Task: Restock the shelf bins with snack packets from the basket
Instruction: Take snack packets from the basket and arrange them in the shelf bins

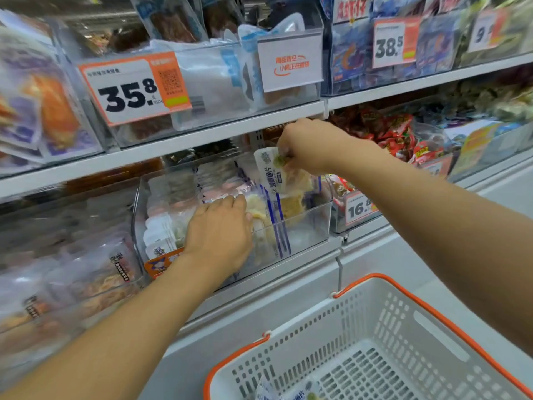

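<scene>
While the left hand [219, 235] presses flat on stocked packets [161, 226], the right hand [311, 145] pinches a snack packet [271, 171] above the clear bin [305, 223]; lowering it in appears next.

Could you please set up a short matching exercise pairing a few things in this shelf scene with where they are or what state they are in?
Things:
1. right hand
2. left hand
3. basket
4. 35.8 price tag

Places or states:
A. on the front of an upper shelf bin
B. pinching the top of a white and blue snack packet above the clear bin
C. below the shelves, white with orange rim, a few packets left at the bottom
D. reaching into the clear bin, on the packets there

Pairs: 1-B, 2-D, 3-C, 4-A
</scene>
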The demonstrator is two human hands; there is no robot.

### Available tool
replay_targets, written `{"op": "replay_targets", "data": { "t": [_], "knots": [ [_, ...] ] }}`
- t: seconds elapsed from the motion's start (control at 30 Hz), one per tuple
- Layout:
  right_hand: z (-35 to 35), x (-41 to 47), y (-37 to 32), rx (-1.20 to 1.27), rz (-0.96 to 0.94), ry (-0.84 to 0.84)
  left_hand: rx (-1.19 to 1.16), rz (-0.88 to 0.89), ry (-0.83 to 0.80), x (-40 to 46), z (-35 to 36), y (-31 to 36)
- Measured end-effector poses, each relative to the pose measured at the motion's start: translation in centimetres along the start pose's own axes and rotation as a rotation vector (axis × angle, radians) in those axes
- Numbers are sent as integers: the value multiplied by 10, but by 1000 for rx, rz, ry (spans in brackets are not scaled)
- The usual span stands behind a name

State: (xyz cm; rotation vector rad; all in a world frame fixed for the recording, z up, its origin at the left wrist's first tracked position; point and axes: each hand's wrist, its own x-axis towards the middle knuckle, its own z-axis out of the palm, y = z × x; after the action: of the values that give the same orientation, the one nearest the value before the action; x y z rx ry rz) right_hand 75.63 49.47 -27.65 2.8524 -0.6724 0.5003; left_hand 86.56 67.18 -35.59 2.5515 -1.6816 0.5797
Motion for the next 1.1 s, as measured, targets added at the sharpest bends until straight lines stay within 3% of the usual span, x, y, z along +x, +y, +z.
{"op": "replay_targets", "data": {
  "t": [0.13,0.2,0.5,0.93,1.03,1.1],
  "knots": [
    [31,0,-4,-34,40,-240,11,11,-13,-1,1,-3],
    [46,0,-4,-80,0,-273,18,13,-13,-1,3,-4],
    [79,-5,10,-248,-243,32,-27,12,13,-2,2,-1],
    [68,-7,8,-32,-78,-47,-26,20,12,-1,2,0],
    [59,-14,13,27,-73,10,-67,42,96,1,0,1],
    [48,-23,13,108,-114,185,-130,81,257,4,-6,0]
  ]
}}
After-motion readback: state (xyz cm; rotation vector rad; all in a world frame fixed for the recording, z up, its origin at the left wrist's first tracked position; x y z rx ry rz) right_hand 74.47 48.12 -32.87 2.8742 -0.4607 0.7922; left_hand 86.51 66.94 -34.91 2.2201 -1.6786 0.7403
